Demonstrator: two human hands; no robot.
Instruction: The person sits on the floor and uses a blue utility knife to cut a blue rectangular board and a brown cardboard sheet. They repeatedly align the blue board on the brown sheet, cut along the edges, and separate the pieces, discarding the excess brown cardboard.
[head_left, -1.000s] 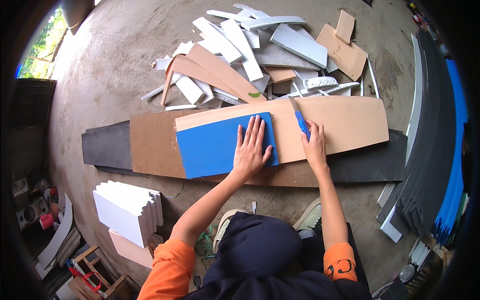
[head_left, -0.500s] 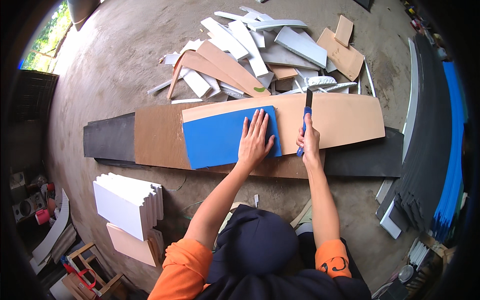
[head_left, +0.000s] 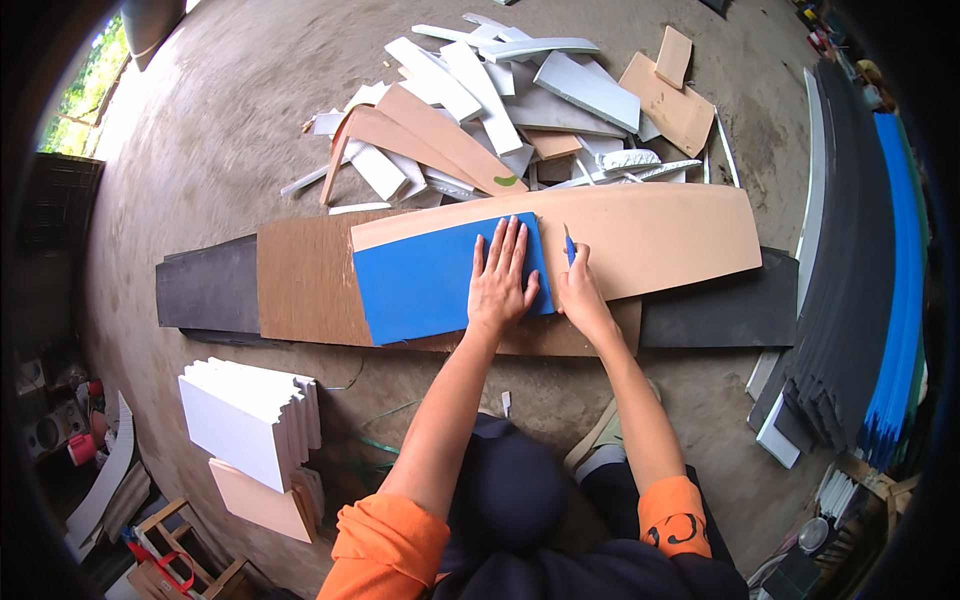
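My left hand [head_left: 500, 285] lies flat with fingers stretched on a blue rectangular sheet [head_left: 415, 285], close to its right end. That sheet rests over the left part of a long peach foam sheet [head_left: 660, 230] with a curved upper edge. In my right hand [head_left: 582, 292] is a blue utility knife [head_left: 570, 247]; one blue end sticks up above the fist. The fist is low beside the blue sheet's right edge, over the peach sheet. I cannot make out the blade. Underneath lies a brown board [head_left: 305, 280], with black sheets [head_left: 715, 305] showing at both ends.
Beyond the boards lies a heap of white and peach foam offcuts [head_left: 480, 100]. White foam blocks [head_left: 230, 415] and peach pieces [head_left: 255, 495] stand at the near left. Long black sheets [head_left: 835, 260] and blue strips [head_left: 893, 300] are stacked along the right.
My right hand has moved left and slightly down from over the peach sheet to the blue sheet's right edge. The knife has turned, and its dark blade no longer points up. My left hand stays flat.
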